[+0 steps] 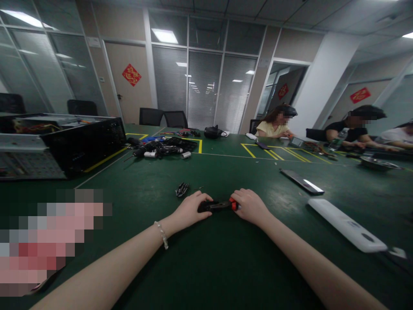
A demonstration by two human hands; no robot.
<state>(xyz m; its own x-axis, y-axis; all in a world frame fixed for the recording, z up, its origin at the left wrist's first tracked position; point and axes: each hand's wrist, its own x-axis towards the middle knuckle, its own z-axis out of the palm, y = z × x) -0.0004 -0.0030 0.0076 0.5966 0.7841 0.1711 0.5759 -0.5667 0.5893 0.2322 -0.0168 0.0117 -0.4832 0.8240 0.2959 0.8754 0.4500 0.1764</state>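
Both my hands are near the middle of the green table [206, 267]. My right hand [251, 204] is closed round the red-and-black handles of a pair of pliers [222, 205], whose dark metal jaws point left. The fingers of my left hand [190, 210] pinch a small black piece [204, 206] at the jaw end of the pliers. What exactly this piece is, and whether the jaws grip it, I cannot tell. Beyond my left hand lies a small dark bundle [182, 189], apart from it.
A black computer case [87, 144] stands at left, behind a blurred patch. Cables and tools [161, 148] are heaped farther back. On the right lie a phone [301, 181] and a white power bank-like block [346, 224]. Across the table sit people [274, 127] with head-worn devices.
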